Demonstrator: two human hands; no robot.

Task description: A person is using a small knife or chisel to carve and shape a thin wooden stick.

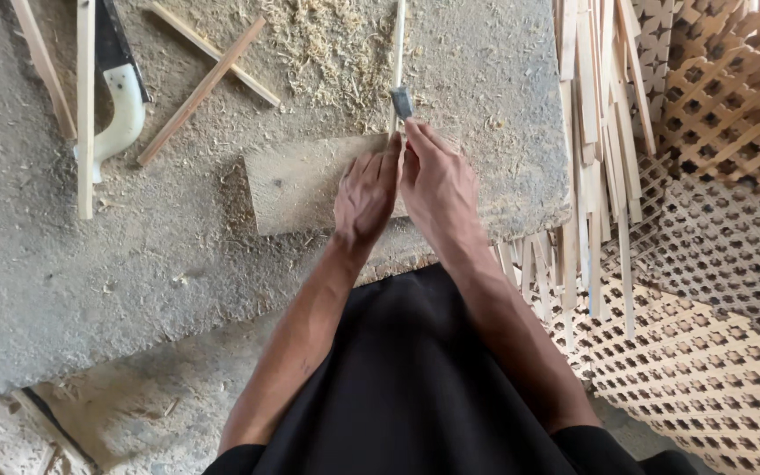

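My left hand [367, 192] rests on a flat wooden board [296, 185] lying on the dusty workbench, its fingertips pressing the near end of a thin wooden strip [398, 44] that runs away from me. My right hand [437, 180] sits beside it and grips a small metal blade tool [402, 102], whose grey tip lies against the strip just beyond the board's far edge. The tool's handle is hidden inside the right hand. Wood shavings [327, 48] are heaped next to the strip.
A hand saw with a white handle [122, 97] lies at the far left among loose wooden sticks [202, 88]. A bundle of thin strips [595, 132] hangs over the bench's right edge. Wooden lattice panels [714, 264] are stacked at the right.
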